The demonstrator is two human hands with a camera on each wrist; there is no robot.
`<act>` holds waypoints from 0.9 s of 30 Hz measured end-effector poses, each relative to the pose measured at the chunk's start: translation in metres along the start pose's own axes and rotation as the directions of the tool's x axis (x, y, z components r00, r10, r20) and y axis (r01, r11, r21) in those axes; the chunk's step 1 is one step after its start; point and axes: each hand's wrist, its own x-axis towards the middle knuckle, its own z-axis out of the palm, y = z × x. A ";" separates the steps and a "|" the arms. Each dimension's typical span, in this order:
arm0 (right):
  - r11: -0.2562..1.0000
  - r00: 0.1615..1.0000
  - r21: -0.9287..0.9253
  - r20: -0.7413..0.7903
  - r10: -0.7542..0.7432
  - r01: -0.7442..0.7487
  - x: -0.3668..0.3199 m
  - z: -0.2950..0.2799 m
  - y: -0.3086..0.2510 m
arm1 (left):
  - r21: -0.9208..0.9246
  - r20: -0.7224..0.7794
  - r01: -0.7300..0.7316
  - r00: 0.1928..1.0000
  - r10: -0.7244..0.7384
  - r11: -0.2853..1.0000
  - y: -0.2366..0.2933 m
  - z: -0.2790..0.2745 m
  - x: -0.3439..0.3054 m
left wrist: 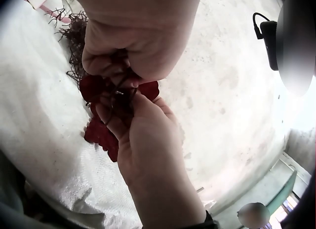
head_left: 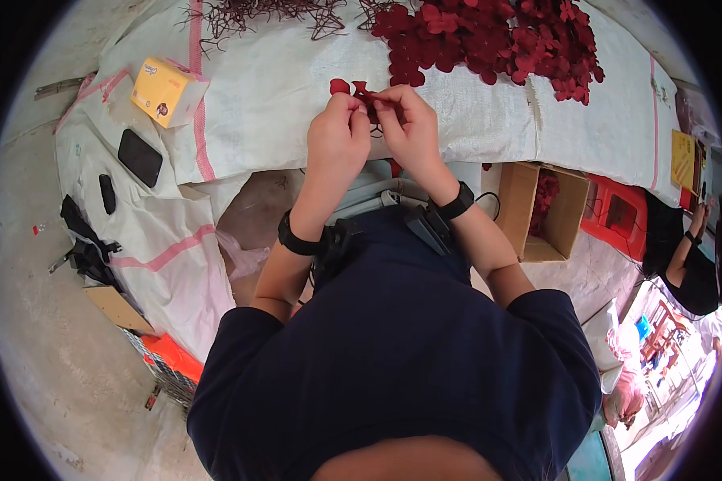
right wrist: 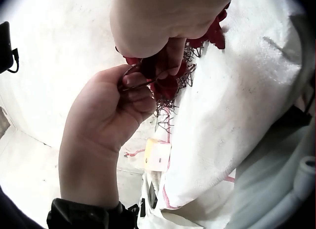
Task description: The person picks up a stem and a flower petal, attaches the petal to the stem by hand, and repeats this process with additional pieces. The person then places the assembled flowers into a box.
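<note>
Both hands meet over the front part of the white woven cloth, working on a red artificial flower [head_left: 339, 86] with a thin brown stem [right wrist: 139, 85]. My left hand [head_left: 341, 132] has its fingers curled and pinches the stem, which bends in a loop in the right wrist view. Close beside it, my right hand [head_left: 413, 128] pinches the flower between thumb and fingers. Red petals [left wrist: 149, 89] stick out on both sides of the fingertips in the left wrist view. The fingers hide the middle of the flower.
Behind the hands lie a heap of red flowers [head_left: 497, 44] and a tangle of brown stems [head_left: 277, 10]. A yellow box [head_left: 162, 92] and a phone [head_left: 140, 158] are on the left. Below right stand a carton [head_left: 569, 212] and a red stool [head_left: 630, 216]. Another person [head_left: 682, 268] is far right.
</note>
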 end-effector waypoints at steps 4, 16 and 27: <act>0.981 0.996 -0.174 0.007 -0.088 0.088 0.001 -0.001 0.001 | 0.007 -0.003 0.010 1.000 -0.010 1.000 -0.002 -0.001 0.000; 0.978 0.996 -0.189 0.048 -0.077 0.085 0.001 -0.003 0.003 | 0.011 0.001 -0.002 1.000 0.002 1.000 -0.005 0.001 0.000; 0.995 0.999 -0.094 0.028 -0.027 0.030 -0.002 -0.002 0.002 | -0.034 0.016 0.020 1.000 -0.019 0.999 -0.009 0.003 -0.003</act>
